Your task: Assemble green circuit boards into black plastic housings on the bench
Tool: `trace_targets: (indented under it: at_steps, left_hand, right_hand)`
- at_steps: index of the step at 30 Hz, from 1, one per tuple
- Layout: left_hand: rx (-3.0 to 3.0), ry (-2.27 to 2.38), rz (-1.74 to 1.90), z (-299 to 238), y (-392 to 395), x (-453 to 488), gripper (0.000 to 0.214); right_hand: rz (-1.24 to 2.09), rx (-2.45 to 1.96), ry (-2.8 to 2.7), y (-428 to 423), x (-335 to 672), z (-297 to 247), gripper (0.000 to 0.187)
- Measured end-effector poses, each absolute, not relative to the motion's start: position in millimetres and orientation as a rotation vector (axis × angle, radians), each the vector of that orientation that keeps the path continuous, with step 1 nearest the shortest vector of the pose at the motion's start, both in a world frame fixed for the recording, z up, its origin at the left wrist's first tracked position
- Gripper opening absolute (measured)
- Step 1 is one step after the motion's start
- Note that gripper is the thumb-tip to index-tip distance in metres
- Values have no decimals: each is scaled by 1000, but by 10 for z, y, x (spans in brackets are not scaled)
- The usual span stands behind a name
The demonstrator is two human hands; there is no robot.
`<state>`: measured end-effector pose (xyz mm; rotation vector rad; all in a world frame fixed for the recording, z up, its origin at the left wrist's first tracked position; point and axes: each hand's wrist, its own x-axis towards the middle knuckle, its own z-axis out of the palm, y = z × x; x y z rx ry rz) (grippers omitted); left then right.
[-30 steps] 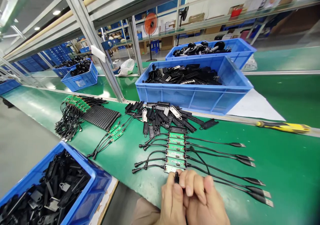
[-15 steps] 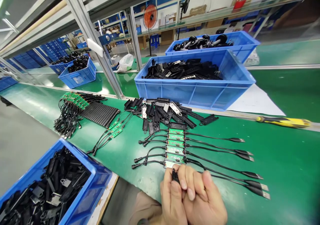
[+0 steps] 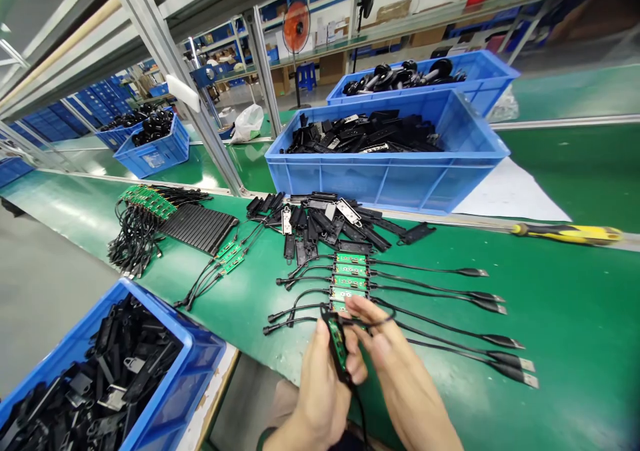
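My left hand (image 3: 323,384) is closed around a black plastic casing (image 3: 325,314) that is tilted up on end. A green circuit board (image 3: 339,344) lies inside this casing, and a black cable (image 3: 361,414) hangs from its lower end. My right hand (image 3: 387,351) is beside it, fingers closed around another black cable (image 3: 385,319) that loops out from the casing's upper end. Just beyond my hands, several casings with green boards (image 3: 351,269) lie in a column. Their short leads point left and their USB cables (image 3: 480,297) stretch right. My fingers cover the nearest ones.
Loose black casings (image 3: 320,227) are heaped behind the column, before a blue bin (image 3: 385,177) of casings. Another blue bin (image 3: 200,351) stands at lower left. Wired boards (image 3: 150,199) and stacked black casings (image 3: 200,227) lie left. A yellow-handled tool (image 3: 570,233) rests right.
My hands were clasped together over a small black part. They have drawn apart and turned, so the casing with its green board and looping cable now shows.
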<state>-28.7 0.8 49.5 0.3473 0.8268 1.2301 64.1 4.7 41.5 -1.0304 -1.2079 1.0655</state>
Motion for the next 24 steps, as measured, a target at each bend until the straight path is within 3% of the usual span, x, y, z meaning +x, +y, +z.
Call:
trace_targets:
  at_steps: [2,5,8,11,14,21,24]
  left_hand:
    - [325,842,1270,570,56,-364,40]
    - [387,915,1278,589,73,-438,48]
    - [603,999,1310,534,77,-480,52]
    - [743,999,1267,500,93,-528,50]
    - [732,915,1117,525,99,-598,50]
    - [912,839,712,587,88,-882,36]
    - [922,781,517,560,99,-997,38]
  right_hand:
    - [1163,-1077,-1349,-42,726,307,44]
    - [1209,-1088,-1578,-144,794,212,58]
    - [910,-1167,-1780,-156,809,236,61]
    - [564,-1158,-1930,-127,807,304,57]
    - [440,-1085,-2042,-121,822,343,50]
    - [563,-920,-2252,-204,936,401,28]
    - [555,-853,-2323,-268,919,356,27]
